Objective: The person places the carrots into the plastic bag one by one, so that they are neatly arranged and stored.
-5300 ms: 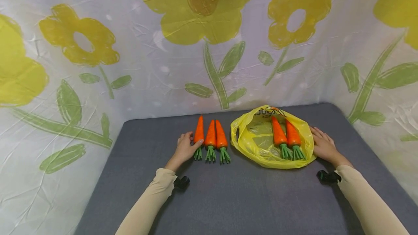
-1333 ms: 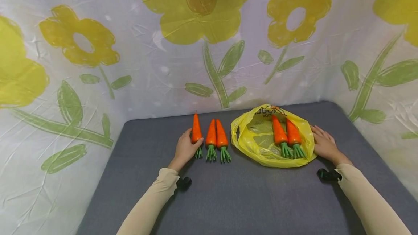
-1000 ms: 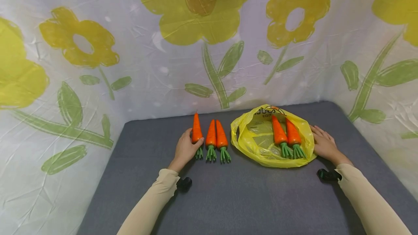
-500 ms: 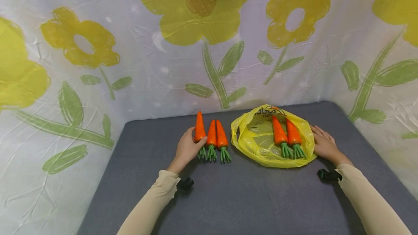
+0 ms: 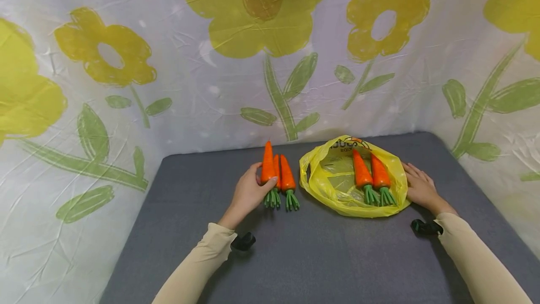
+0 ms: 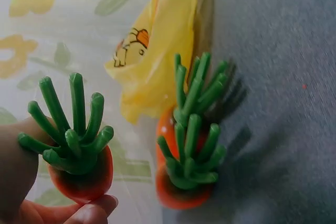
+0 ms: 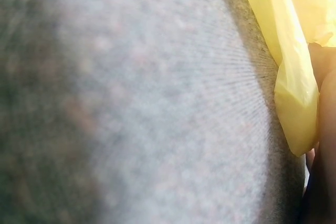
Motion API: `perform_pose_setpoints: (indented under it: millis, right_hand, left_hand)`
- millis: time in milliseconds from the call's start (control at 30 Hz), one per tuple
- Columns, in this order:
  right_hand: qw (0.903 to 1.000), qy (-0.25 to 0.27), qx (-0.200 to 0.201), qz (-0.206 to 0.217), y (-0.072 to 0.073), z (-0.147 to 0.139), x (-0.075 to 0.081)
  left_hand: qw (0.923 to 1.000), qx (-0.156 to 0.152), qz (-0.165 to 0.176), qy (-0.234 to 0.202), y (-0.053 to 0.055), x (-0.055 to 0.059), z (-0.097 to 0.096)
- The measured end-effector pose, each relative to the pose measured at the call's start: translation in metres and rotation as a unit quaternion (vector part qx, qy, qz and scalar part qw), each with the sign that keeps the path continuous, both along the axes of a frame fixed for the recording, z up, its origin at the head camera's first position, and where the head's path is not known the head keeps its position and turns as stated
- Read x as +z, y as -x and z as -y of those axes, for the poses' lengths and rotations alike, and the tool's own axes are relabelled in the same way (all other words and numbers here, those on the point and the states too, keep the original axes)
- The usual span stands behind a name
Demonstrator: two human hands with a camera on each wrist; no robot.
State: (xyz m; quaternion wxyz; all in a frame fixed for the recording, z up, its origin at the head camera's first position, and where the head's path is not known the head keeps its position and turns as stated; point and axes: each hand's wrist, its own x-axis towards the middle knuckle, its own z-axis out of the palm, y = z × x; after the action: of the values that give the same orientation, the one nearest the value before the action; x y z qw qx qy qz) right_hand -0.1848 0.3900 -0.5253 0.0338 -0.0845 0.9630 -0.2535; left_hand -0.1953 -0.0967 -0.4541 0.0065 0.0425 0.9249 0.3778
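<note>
An orange toy carrot (image 5: 267,165) with a green top is pinched upright in my left hand (image 5: 248,192), thumb on one side and fingers on the other. In the left wrist view this held carrot (image 6: 81,179) shows its leafy end. It partly covers a second carrot (image 5: 277,172) lying on the table, with a third carrot (image 5: 288,175) beside that one. My right hand (image 5: 422,190) rests at the right side of an open yellow plastic bag (image 5: 329,206), fingers extended along its edge. Two carrots, a left one (image 5: 362,170) and a right one (image 5: 380,171), lie inside the bag.
The dark grey table (image 5: 329,262) runs back to a white curtain (image 5: 198,121) printed with yellow flowers. Black wrist cameras, a left one (image 5: 243,241) and a right one (image 5: 425,227), sit at the cuffs.
My left hand has picked up the leftmost carrot and moved right with it, so it now overlaps the middle carrot. My right hand and the bag have stayed put.
</note>
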Motion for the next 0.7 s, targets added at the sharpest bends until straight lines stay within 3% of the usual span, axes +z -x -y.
perform_pose_setpoints:
  millis: [400,700]
  right_hand:
    - [0.9999,-0.011,-0.004,0.009,0.000,0.000,0.000]
    - [0.9999,-0.011,-0.003,0.010,0.001,0.000,-0.001]
  left_hand:
    - [0.9994,-0.028,-0.010,-0.018,-0.013,0.017,-0.017]
    - [0.9979,-0.053,-0.019,-0.031,-0.023,0.022,-0.035]
